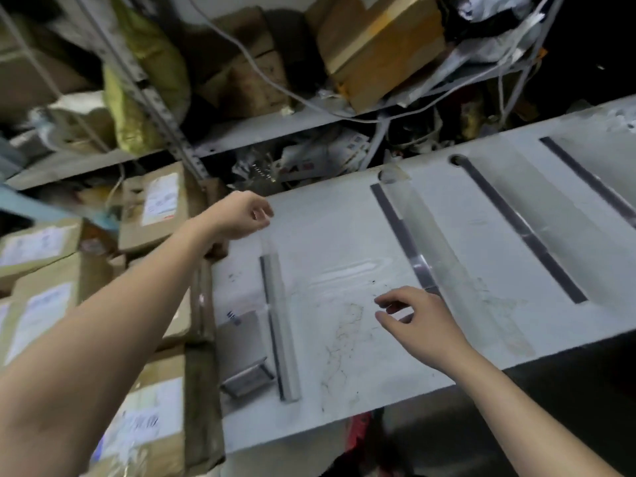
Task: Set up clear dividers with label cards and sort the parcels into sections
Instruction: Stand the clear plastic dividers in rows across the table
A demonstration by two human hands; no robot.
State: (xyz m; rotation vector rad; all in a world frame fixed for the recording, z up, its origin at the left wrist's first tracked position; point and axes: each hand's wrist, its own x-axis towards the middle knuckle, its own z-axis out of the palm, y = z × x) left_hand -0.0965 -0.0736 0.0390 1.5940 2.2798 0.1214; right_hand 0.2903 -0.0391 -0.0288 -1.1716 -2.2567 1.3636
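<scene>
1. Our left hand (241,215) reaches to the far end of the nearest divider (278,325), which stands on the shelf (344,235); its grip is narrow, fingers pinched at the clear top edge, though we cannot tell if they truly hold it.
2. Our right hand (413,315) hovers with a wide grip and nothing in it, near the second divider (426,249).
3. The panels are almost invisible, so we judge a stray hand could knock one over or skew it.
4. A small card stand (246,356) lies just beside the nearest divider; a push could send it off the shelf edge.
5. The sections between dividers hold nothing yet.
6. The parcels (38,246) sit stacked to the left, unsorted.
</scene>
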